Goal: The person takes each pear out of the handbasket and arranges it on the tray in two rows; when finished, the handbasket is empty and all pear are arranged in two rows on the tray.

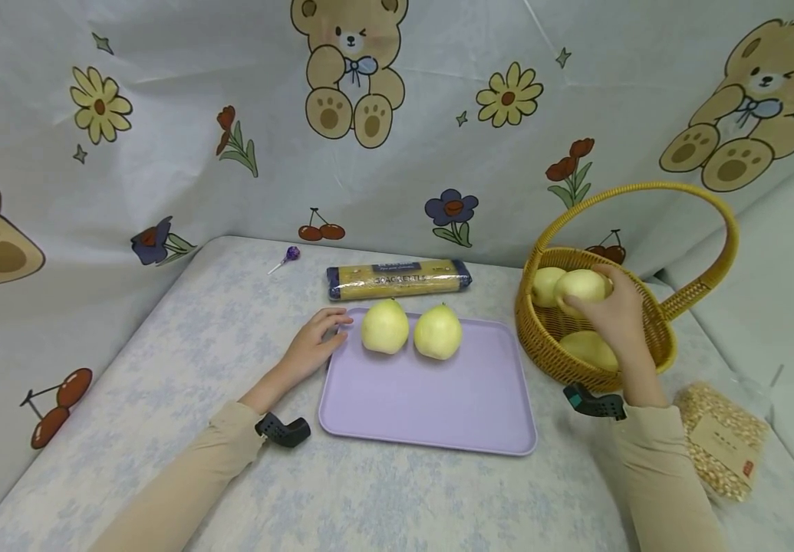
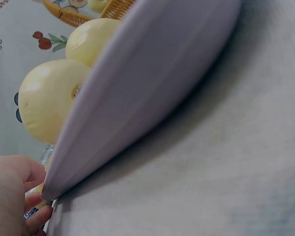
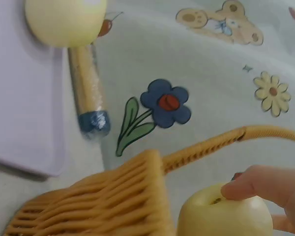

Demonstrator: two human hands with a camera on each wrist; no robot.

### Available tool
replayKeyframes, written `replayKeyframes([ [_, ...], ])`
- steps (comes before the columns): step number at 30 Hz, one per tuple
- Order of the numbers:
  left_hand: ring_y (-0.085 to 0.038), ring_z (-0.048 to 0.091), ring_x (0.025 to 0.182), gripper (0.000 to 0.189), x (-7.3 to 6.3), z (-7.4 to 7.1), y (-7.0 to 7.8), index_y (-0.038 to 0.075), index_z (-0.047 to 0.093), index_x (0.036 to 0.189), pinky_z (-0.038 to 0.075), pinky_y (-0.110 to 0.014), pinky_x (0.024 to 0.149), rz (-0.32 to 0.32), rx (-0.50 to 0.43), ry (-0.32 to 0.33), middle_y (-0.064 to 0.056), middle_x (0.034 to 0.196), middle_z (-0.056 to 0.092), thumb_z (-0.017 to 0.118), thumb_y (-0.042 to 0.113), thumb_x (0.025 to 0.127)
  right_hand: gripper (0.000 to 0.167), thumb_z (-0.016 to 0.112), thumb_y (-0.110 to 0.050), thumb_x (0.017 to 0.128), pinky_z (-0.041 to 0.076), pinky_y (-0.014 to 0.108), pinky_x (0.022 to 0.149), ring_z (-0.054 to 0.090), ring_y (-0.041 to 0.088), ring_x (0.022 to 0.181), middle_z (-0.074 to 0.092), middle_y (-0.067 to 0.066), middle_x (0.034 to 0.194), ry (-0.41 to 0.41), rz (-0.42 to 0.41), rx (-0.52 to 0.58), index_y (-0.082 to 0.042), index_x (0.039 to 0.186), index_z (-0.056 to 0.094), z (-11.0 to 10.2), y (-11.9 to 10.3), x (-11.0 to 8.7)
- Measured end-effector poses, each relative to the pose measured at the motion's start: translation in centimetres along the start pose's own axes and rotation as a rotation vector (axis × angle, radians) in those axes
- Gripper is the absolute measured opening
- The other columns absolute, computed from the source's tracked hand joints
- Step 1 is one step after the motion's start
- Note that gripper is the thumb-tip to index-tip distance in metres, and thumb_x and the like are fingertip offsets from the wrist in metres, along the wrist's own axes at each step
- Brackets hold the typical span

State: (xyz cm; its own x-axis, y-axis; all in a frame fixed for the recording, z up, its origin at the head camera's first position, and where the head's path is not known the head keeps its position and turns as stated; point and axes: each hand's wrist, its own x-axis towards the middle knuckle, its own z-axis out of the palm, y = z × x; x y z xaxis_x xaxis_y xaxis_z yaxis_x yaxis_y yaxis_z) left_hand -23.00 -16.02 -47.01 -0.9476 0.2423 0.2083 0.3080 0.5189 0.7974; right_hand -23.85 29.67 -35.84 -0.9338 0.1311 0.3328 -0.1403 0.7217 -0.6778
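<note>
Pale yellow-green, the held pear (image 1: pixel 579 290), nearly round without a clear long axis, sits clamped between the right hand's (image 1: pixel 619 307) thumb and fingers, the basket (image 1: pixel 540 349) beneath them; its hollow, perhaps the stem end, faces up beside a fingertip. The left hand's (image 1: pixel 315 343) fingers, apart, touch the tray (image 1: pixel 427 402).

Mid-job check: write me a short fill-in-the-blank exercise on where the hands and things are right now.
1. The tray bears exactly ____ fruits.
2. The right hand holds one fruit at the woven ____.
3. The left hand touches the rim of the purple ____.
4. In the head view, the lollipop lies to the ____ of the spaghetti.

Missing words: two; basket; tray; left.
</note>
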Motion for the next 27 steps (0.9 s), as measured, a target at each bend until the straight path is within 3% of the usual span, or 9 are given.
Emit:
replayKeyframes([
  [5, -0.032, 0.042, 0.135, 0.028, 0.1, 0.0, 0.1, 0.005, 0.062, 0.121, 0.035, -0.049, 0.113, 0.002, 0.003, -0.002, -0.013, 0.140, 0.048, 0.057, 0.014, 0.094, 0.067, 0.072, -0.017, 0.082, 0.040, 0.037, 0.078, 0.040, 0.042, 0.124, 0.043, 0.026, 0.141, -0.013, -0.035, 0.011, 0.001, 0.139, 0.042, -0.8, -2.2, -0.8],
  [10, -0.033, 0.042, 0.134, 0.029, 0.0, -0.1, 0.2, 0.004, 0.062, 0.121, 0.035, -0.050, 0.113, 0.005, 0.000, -0.004, -0.014, 0.139, 0.048, 0.057, 0.014, 0.094, 0.065, 0.074, -0.018, 0.082, 0.038, 0.017, 0.072, 0.040, 0.032, 0.124, 0.044, 0.017, 0.142, -0.021, -0.038, 0.049, -0.006, 0.138, 0.045, -1.2, -4.2, -1.6],
  [15, -0.033, 0.042, 0.134, 0.028, 0.0, -0.1, 0.2, 0.004, 0.062, 0.120, 0.035, -0.050, 0.112, -0.002, 0.006, -0.003, -0.014, 0.139, 0.049, 0.057, 0.014, 0.094, 0.065, 0.075, -0.016, 0.081, 0.039, 0.014, 0.078, 0.042, 0.028, 0.122, 0.043, 0.014, 0.142, -0.063, -0.048, 0.094, -0.008, 0.138, 0.046, -0.7, -6.2, -2.4],
  [20, -0.033, 0.042, 0.135, 0.028, 0.0, -0.1, 0.1, 0.004, 0.063, 0.120, 0.034, -0.050, 0.113, -0.006, -0.001, -0.007, -0.013, 0.140, 0.048, 0.057, 0.013, 0.094, 0.064, 0.075, -0.012, 0.080, 0.044, 0.007, 0.072, 0.050, 0.025, 0.115, 0.045, 0.014, 0.140, -0.156, -0.109, 0.149, -0.008, 0.137, 0.047, 0.4, -7.3, -3.1],
  [23, -0.033, 0.042, 0.135, 0.028, 0.0, -0.1, 0.1, 0.004, 0.062, 0.120, 0.034, -0.050, 0.113, -0.006, -0.002, -0.008, -0.013, 0.140, 0.048, 0.057, 0.013, 0.094, 0.061, 0.075, -0.010, 0.079, 0.045, 0.011, 0.076, 0.047, 0.020, 0.117, 0.049, 0.013, 0.136, -0.207, -0.164, 0.159, -0.007, 0.135, 0.049, 1.4, -7.4, -3.3],
  [27, -0.032, 0.042, 0.135, 0.028, 0.0, -0.1, 0.2, 0.005, 0.062, 0.121, 0.034, -0.050, 0.113, -0.004, -0.002, -0.008, -0.013, 0.140, 0.048, 0.057, 0.013, 0.094, 0.061, 0.076, -0.006, 0.075, 0.044, 0.026, 0.086, 0.043, -0.003, 0.111, 0.054, 0.012, 0.130, -0.258, -0.255, 0.143, -0.006, 0.131, 0.052, 2.8, -7.0, -3.4],
])
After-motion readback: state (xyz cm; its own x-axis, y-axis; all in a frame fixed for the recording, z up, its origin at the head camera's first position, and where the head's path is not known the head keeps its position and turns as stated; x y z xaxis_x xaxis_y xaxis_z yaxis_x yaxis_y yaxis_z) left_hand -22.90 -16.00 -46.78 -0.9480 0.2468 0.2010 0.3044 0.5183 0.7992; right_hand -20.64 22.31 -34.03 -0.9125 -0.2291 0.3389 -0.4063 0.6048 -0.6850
